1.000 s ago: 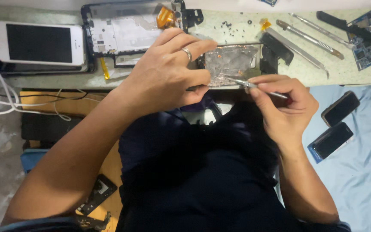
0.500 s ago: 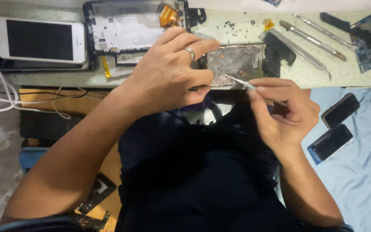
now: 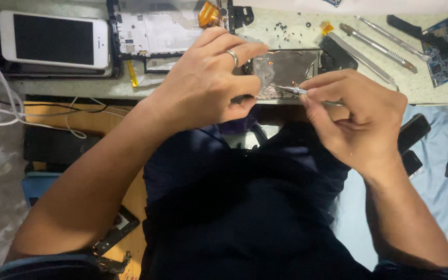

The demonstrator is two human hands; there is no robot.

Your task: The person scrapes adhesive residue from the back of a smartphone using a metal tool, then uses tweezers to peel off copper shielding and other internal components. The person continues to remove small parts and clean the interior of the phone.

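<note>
Right hand: the right hand (image 3: 356,122), nearest the camera at about 3 o'clock, is curled almost shut, thumb and forefinger pinched on thin silver metal tweezers (image 3: 292,90) whose tip points toward 9 o'clock.
Left hand: the left hand (image 3: 206,85), just left of centre, is half closed; its fingers, one wearing a ring, wrap over the left edge of the plate while the thumb presses from below.
Held part: a thin, shiny grey metal phone shield plate with copper patches (image 3: 285,70) sits at the near edge of the bench, between both hands, at about 12 o'clock; the tweezer tip touches its lower edge.
Handling: the plate looks light, stiff but easily bent, and slick; gripping it by the outer edges, as it is now held, seems safest. The tweezers look light and springy, best pinched mid-shaft.
Bench, 1 o'clock: loose tiny black screws (image 3: 286,28) lie beyond the plate.
Bench, 2 o'clock: long silver metal prying tools (image 3: 379,44) and a blue circuit board (image 3: 444,49).
Bench, 11 o'clock: an opened white phone frame with an orange flex cable (image 3: 156,31).
Bench, 10 o'clock: a white smartphone with a dark screen (image 3: 53,39).
</note>
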